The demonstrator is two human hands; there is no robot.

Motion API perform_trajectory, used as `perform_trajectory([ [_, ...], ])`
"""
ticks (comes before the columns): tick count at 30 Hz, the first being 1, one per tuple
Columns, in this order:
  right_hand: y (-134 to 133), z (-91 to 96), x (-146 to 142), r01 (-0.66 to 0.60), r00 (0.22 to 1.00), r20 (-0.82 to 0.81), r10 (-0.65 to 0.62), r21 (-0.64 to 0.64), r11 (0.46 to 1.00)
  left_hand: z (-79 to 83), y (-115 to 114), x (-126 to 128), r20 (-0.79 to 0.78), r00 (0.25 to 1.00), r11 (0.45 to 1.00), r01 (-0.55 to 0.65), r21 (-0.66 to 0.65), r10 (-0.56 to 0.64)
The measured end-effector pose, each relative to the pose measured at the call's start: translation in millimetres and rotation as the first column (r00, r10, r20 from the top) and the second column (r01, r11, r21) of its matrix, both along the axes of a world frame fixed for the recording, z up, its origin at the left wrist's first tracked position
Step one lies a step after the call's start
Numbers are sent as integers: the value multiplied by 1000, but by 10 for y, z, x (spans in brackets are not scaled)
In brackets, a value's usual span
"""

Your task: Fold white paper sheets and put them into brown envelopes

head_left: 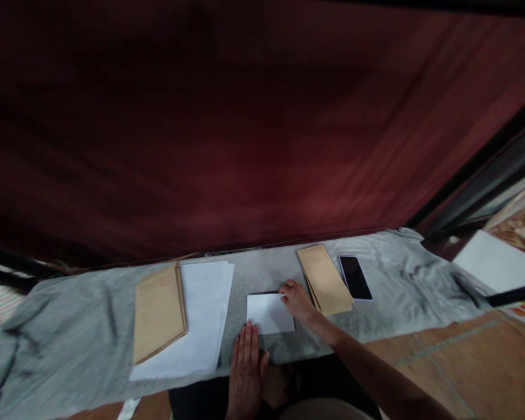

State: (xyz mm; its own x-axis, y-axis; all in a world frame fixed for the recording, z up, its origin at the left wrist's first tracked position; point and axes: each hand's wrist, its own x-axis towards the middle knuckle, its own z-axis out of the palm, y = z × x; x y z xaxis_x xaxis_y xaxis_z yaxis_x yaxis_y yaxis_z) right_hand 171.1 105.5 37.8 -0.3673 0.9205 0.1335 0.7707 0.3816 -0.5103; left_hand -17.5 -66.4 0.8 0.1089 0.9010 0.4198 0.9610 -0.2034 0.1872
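Observation:
A small rectangle of white paper, which looks folded, lies flat on the grey cloth in front of me. My left hand rests palm down with its fingers stretched out, the fingertips at the paper's lower left corner. At the upper right corner, the bent fingers of my right hand are closed on the paper's edge; the thumb is hard to make out. To the left, several larger white sheets lie partly under a stack of brown envelopes. More brown envelopes lie just right of my right hand.
A dark-screened phone lies beyond the right envelopes. Grey cloth covers the narrow surface, with a dark red panel standing behind it. A white board-like object is at far right, above a tiled floor.

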Motion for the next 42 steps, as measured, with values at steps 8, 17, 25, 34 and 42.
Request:
perform_trajectory([
  [8,98,484,162,-36,956,-291,36,3,999,255,-34,22,426,894,976,-56,-209,142],
  [17,-662,-174,315,-311,933,-161,321,80,947,169,-85,157,108,994,998,23,-56,-16],
  [25,-855,-91,417,-356,932,-50,359,49,933,-7,54,403,-109,993,999,52,-1,-51],
  [34,-942,29,-49,-234,972,5,234,60,970,45,417,471,-136,990,999,36,-18,-38],
  [42,-942,-250,-71,-194,978,113,177,168,967,-55,503,424,-149,989,1000,13,-17,-15],
])
